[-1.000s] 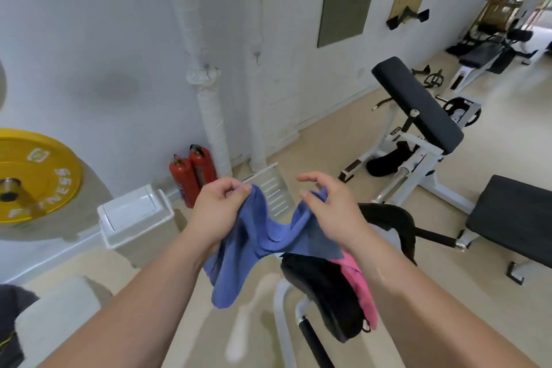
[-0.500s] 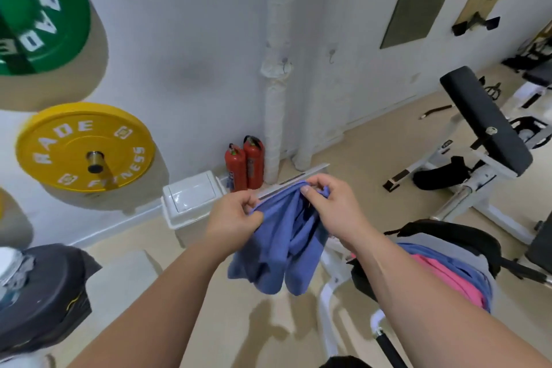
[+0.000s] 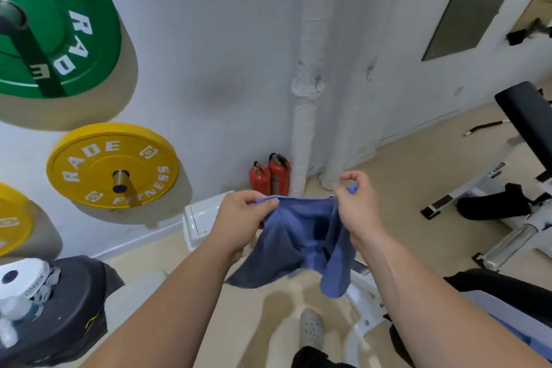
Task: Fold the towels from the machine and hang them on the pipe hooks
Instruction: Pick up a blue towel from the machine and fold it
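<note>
A blue towel (image 3: 301, 242) hangs in front of me, stretched along its top edge between both hands. My left hand (image 3: 242, 218) pinches its left corner and my right hand (image 3: 357, 206) pinches its right corner. The rest of the cloth droops loosely below them. Straight ahead stands a white wrapped pipe (image 3: 307, 104) against the wall, with a small metal hook (image 3: 318, 82) on it. A second hook (image 3: 369, 72) sits on the wall to its right. More towels, blue and pale, lie on the black machine seat (image 3: 507, 305) at lower right.
Two red fire extinguishers (image 3: 270, 175) and a white bin (image 3: 200, 218) stand on the floor below the pipe. Green (image 3: 59, 24) and yellow weight plates (image 3: 113, 164) hang on the left wall. A black bench (image 3: 525, 116) is at right. My shoe (image 3: 312, 329) shows below.
The view has swung left and closer to the pipe. My hands have moved apart, spreading the towel's top edge wider, and lifted it slightly.
</note>
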`<state>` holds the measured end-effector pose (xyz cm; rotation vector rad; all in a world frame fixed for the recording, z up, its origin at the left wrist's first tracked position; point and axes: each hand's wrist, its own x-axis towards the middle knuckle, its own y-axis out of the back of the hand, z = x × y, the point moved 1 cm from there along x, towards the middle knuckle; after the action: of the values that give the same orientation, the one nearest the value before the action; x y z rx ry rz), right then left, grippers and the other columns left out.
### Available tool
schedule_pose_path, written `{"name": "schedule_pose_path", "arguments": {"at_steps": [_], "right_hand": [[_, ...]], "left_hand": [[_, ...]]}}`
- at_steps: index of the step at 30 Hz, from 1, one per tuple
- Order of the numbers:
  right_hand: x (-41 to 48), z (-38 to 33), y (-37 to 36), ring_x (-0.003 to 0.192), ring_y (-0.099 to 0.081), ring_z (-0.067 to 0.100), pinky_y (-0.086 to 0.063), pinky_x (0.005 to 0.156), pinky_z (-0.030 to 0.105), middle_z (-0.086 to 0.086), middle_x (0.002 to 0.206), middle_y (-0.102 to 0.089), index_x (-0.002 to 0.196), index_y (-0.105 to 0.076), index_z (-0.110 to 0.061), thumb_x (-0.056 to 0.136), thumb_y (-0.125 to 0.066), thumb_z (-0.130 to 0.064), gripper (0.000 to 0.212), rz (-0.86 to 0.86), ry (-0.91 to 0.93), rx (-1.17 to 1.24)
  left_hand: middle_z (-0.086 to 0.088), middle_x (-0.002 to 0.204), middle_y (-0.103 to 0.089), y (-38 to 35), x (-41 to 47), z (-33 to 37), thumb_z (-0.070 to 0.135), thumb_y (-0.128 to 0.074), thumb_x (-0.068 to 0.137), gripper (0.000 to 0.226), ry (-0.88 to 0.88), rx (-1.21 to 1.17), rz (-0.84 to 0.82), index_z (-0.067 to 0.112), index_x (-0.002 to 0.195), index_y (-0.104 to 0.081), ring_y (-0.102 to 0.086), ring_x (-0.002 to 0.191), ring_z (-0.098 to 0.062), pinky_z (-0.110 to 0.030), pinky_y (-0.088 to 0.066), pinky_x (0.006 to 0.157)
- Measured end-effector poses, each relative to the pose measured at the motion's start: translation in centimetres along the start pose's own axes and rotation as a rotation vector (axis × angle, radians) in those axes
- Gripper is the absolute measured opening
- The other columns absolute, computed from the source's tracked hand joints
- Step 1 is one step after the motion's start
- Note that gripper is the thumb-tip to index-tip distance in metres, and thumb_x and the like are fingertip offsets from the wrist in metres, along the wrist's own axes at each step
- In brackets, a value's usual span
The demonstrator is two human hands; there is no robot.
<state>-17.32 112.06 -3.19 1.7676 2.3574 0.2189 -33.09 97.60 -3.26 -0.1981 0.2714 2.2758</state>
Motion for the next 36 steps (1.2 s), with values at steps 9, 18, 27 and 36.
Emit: {"name": "schedule_pose_path", "arguments": {"at_steps": [9,18,27,36], "right_hand": [[10.1,-1.9,-5.2,0.078,-0.069,0.016,-0.056,0.065,0.027,0.014,0.088,-0.075,0.088,-0.072,-0.012,0.093,-0.063,-0.001,0.015,-0.432,-0.066,0.258],[20.3,-2.7,-6.5,0.091,-0.074,0.012,-0.058,0.084,0.027,-0.002,0.094,-0.079,0.106,-0.074,-0.020,0.094,-0.060,0.001,0.028,-0.565,-0.020,0.198],[30.2,-4.7,-9.7,0.083,-0.061,0.007,-0.044,0.075,0.010,-0.001,0.093,-0.057,0.080,-0.074,-0.019,0.089,-0.073,-0.011,0.012,-0.373,0.327,-0.099],[36.1,-7.4,-13.4,0.076,-0.063,0.007,-0.043,0.071,0.012,-0.009,0.077,-0.070,0.075,-0.073,-0.027,0.086,-0.075,-0.013,0.019,-0.129,0.294,-0.167]], "left_hand": [[-0.020,0.087,-0.077,-6.2,10.7,4.8,0.024,-0.064,0.098,0.023,0.019,-0.125,0.038,0.013,0.086,-0.080,-0.067,0.077,-0.025,-0.039,-0.052,0.076],[-0.002,0.088,-0.078,-7.4,20.0,7.7,0.023,-0.047,0.106,0.034,-0.024,0.017,0.047,0.018,0.096,-0.079,-0.068,0.084,-0.016,-0.034,-0.055,0.079],[-0.016,0.070,-0.057,-7.9,31.5,10.1,0.012,-0.054,0.103,0.031,-0.082,-0.060,-0.157,0.001,0.084,-0.075,-0.047,0.066,-0.020,-0.021,-0.039,0.054],[0.011,0.060,-0.058,-6.9,42.1,12.4,0.018,-0.056,0.102,0.030,-0.065,-0.008,-0.436,0.012,0.081,-0.077,-0.050,0.058,-0.003,-0.014,-0.041,0.058]]}}
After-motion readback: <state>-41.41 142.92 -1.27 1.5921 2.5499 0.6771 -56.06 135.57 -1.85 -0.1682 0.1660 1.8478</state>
